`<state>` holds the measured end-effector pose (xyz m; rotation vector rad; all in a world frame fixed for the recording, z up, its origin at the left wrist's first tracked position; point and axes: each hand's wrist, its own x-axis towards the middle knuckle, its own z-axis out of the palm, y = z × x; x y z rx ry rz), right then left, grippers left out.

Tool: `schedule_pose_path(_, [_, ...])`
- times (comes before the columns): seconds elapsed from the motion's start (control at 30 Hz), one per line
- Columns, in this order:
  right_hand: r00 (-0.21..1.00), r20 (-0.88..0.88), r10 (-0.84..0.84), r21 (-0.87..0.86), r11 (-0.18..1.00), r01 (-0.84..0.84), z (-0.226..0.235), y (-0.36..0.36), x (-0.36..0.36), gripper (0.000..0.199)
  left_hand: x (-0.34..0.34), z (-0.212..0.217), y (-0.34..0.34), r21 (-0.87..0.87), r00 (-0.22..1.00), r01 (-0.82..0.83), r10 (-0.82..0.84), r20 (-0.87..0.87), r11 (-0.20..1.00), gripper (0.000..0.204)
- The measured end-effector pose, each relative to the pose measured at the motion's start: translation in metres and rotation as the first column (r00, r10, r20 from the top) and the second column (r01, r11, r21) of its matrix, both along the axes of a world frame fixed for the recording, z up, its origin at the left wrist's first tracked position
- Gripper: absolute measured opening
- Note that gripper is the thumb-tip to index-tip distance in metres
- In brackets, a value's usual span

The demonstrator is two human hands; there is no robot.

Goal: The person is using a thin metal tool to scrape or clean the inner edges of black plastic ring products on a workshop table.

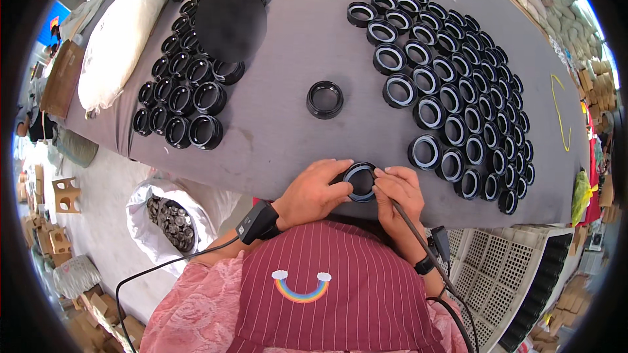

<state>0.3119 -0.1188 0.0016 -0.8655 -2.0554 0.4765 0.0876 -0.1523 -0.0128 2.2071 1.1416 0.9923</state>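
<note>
My left hand [311, 193] grips a black ring [351, 191] by its left side, thumb and fingers closed round the rim. A pale grey-blue band lines the ring's inner edge. At its right edge, the closed fingers of my right hand [399, 196] pinch against the rim. A thin dark cord or rod [418, 234] runs from under my right fingers down past the wrist; I cannot tell whether it is a tool. Farther off, a single black ring [325, 115] without a pale band lies on the grey table [281, 137].
Several rows of black rings with pale inner bands [430, 112] cover the table's right. Plain black rings [207, 132] stand at left, partly hidden by a dark round patch. Beyond them lies a white sack [124, 42]. An open sack [140, 216] and grey plastic crates [510, 255] flank me.
</note>
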Motion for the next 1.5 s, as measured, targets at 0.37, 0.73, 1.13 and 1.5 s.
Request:
schedule_pose_path(0.37, [0.962,-0.250,0.109,-0.259,0.950,-0.175,-0.018,-0.001,-0.019,0.004,-0.004,-0.007,-0.005,-0.062,0.999,-0.033,0.035,0.022,0.998,0.044])
schedule_pose_path(0.73, [0.837,-0.547,-0.008,-0.436,0.857,-0.276,-0.034,-0.008,-0.022,0.014,0.004,0.000,-0.009,-0.067,0.996,-0.046,0.051,0.069,0.997,0.072])
schedule_pose_path(1.13, [0.895,-0.330,-0.299,-0.154,0.953,0.261,-0.004,-0.004,0.041,0.008,-0.021,0.039,0.039,0.118,0.902,-0.269,0.293,-0.318,0.956,0.059])
schedule_pose_path(1.5, [0.936,-0.022,-0.352,0.045,0.935,0.353,0.002,0.028,0.033,0.012,-0.035,0.033,0.096,0.451,0.625,-0.333,0.552,-0.552,0.828,0.069])
